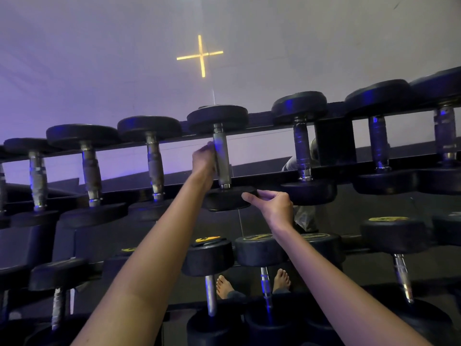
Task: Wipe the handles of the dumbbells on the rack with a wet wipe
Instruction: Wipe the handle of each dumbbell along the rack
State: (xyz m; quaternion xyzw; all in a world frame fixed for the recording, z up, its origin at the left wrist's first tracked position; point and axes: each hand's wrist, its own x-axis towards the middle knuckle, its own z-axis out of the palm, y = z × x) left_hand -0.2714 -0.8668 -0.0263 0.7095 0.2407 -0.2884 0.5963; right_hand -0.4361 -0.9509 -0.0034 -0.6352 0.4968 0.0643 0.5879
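The handle [222, 156] you're working on sits at frame centre, on the dumbbell [217, 118] in the middle of the top row of the rack [334, 143]. Your left hand [204, 159] is curled onto it from the left side. No wipe shows, so I can't tell whether it's hidden inside that grip. Your right hand [273, 204] pinches the rim of the near head [225, 202], probably to steady it. You look to be mid-wipe on this handle. Next, rub along its full length and round its far side, then move to a neighbour. Count: eight dumbbells on the top row, the leftmost cut by the frame edge; four handles show on the lower row.
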